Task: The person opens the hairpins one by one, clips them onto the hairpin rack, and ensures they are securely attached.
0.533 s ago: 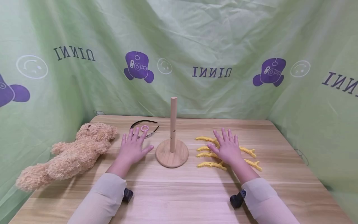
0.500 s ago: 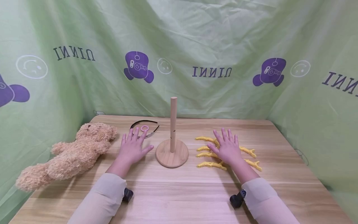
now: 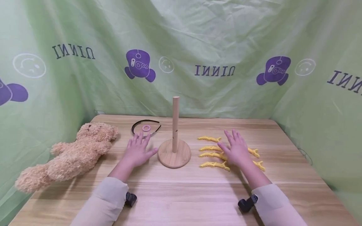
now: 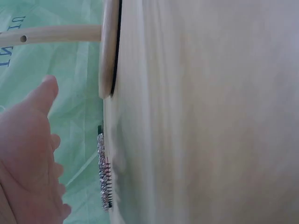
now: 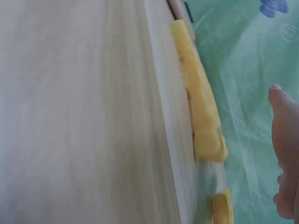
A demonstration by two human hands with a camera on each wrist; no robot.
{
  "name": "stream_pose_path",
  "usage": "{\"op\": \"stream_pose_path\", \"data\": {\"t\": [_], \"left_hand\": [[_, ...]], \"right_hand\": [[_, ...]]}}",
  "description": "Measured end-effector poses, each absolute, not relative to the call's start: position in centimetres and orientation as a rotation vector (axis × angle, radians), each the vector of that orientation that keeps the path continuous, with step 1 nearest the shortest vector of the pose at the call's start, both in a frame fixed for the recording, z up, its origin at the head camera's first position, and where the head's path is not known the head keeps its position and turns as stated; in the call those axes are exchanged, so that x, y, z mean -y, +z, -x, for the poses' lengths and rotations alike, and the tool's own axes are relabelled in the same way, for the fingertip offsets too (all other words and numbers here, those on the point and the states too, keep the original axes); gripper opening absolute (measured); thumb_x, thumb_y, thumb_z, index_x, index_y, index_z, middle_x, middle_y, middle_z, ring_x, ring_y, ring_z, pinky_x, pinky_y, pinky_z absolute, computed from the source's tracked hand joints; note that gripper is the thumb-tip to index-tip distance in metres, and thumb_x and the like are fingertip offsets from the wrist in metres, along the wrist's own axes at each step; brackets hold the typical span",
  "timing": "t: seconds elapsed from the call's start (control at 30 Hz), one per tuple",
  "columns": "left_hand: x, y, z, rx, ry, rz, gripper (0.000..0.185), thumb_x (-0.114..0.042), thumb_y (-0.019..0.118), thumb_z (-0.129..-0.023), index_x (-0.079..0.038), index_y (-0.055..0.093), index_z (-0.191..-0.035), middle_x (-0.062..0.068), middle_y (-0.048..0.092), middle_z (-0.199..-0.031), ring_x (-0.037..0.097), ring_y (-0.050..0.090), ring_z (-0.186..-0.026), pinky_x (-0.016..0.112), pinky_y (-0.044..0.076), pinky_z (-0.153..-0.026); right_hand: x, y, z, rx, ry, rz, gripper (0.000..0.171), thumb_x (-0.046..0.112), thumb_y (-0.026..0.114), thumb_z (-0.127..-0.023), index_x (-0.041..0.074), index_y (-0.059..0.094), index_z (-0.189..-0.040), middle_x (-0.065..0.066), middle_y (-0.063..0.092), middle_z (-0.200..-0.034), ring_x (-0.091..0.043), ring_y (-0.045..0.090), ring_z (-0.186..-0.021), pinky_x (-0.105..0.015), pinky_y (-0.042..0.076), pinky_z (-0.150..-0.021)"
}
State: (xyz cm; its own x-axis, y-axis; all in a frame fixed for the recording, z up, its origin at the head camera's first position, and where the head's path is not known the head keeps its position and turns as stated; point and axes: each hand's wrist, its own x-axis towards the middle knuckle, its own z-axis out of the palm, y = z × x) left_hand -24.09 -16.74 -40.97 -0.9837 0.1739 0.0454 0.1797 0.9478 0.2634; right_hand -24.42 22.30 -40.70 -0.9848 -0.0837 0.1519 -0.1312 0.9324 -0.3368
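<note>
Overhead, the left hand (image 3: pixel 137 151) spreads flat beside the wooden peg stand (image 3: pixel 174 150), holding nothing; the right hand (image 3: pixel 237 150) spreads over yellow hair clips (image 3: pixel 214 164). Left wrist: relaxed fingers (image 4: pixel 35 140) near a headband (image 4: pixel 104 177). Right wrist: thumb (image 5: pixel 285 130) off the clips, wooden table (image 5: pixel 84 116), green backdrop.

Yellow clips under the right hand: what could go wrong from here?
The right hand hovers open over a close row of yellow clips, so its fingers might nudge neighbours out of line. The wooden stand rises close by on the left; a sideways sweep could bump its post.
</note>
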Motion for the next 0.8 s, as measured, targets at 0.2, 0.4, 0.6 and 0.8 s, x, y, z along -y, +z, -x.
{"op": "stream_pose_path", "data": {"t": [0.2, 0.4, 0.6, 0.8], "left_hand": [[15.9, -42.2, 23.4, 3.0, -0.756, 0.349, 0.086, -0.061, 0.048, -0.075, -0.011, 0.017, -0.138, 0.016, 0.009, -0.145, 0.037, 0.008, -0.132, 0.054, 0.011, -0.107], [15.0, -43.4, 22.8, 2.909, -1.14, 0.374, 0.09, -0.051, 0.063, -0.069, -0.009, 0.022, -0.137, 0.012, 0.019, -0.144, 0.031, 0.018, -0.132, 0.05, 0.016, -0.107], [14.5, -44.5, 22.6, 2.871, -1.225, 0.357, 0.089, -0.049, 0.069, -0.064, -0.008, 0.031, -0.134, 0.011, 0.032, -0.139, 0.029, 0.028, -0.128, 0.045, 0.021, -0.107], [14.3, -44.9, 22.6, 2.876, -1.137, 0.348, 0.084, -0.048, 0.069, -0.063, -0.008, 0.038, -0.13, 0.016, 0.038, -0.134, 0.033, 0.033, -0.125, 0.047, 0.023, -0.106]], "right_hand": [[-25.2, -40.7, 22.8, 2.848, 0.897, -0.07, 0.066, 0.056, 0.036, -0.084, 0.023, 0.017, -0.139, -0.014, 0.007, -0.146, -0.045, 0.014, -0.128, -0.068, 0.016, -0.094], [-28.4, -41.6, 21.0, 2.738, 1.101, 0.038, 0.065, 0.052, 0.045, -0.082, 0.016, 0.03, -0.134, -0.015, 0.02, -0.143, -0.043, 0.02, -0.127, -0.065, 0.021, -0.094], [-31.5, -42.3, 19.3, 2.747, 1.123, 0.063, 0.064, 0.047, 0.05, -0.082, 0.013, 0.032, -0.133, -0.019, 0.025, -0.14, -0.046, 0.022, -0.124, -0.066, 0.021, -0.092], [-34.0, -42.8, 18.4, 2.851, 1.072, 0.095, 0.068, 0.049, 0.053, -0.079, 0.012, 0.032, -0.132, -0.024, 0.025, -0.138, -0.049, 0.024, -0.121, -0.066, 0.024, -0.088]]}}
